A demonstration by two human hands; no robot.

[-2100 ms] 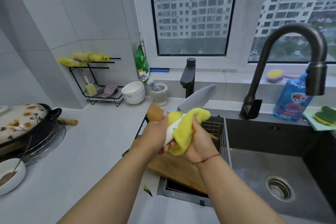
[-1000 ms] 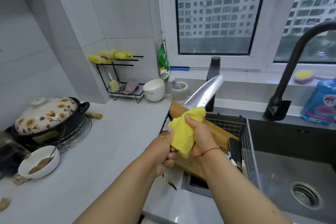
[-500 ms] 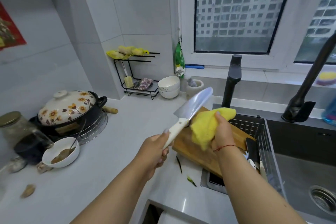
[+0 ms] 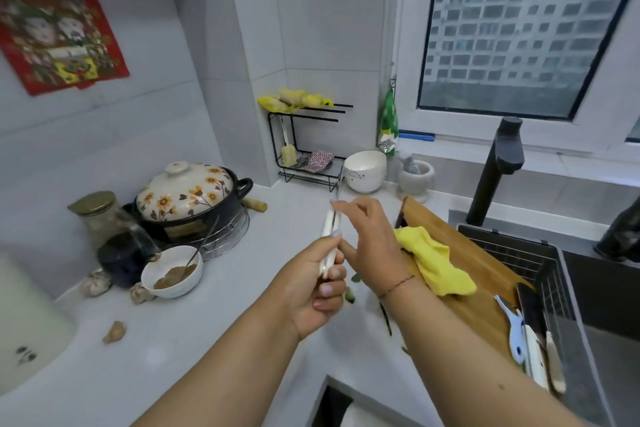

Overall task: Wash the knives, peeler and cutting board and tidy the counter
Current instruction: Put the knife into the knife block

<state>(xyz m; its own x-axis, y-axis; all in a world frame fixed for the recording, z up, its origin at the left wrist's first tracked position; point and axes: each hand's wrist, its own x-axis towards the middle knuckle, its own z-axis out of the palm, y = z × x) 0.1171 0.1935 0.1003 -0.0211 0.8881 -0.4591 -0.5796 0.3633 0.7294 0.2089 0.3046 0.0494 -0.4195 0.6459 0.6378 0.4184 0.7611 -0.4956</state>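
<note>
Home kitchen: sink [image 4: 609, 291], clay pot [image 4: 187, 198], tiled counter [image 4: 207, 333].

The knife [image 4: 331, 229] has a glossy white plastic-looking handle and a thin blade of bright metal. The cutting board [image 4: 467, 263] is warm brown wood with a smooth, satin face; on it lies a yellow cloth [image 4: 436, 262] — soft, matt, crumpled. The worktop [image 4: 194, 333] looks like pale stone, smooth with a faint sheen. The pot lid [image 4: 183, 191] is glazed ceramic — shiny, painted with flowers — and the sink rack [image 4: 512, 253] is dark wire.
</note>
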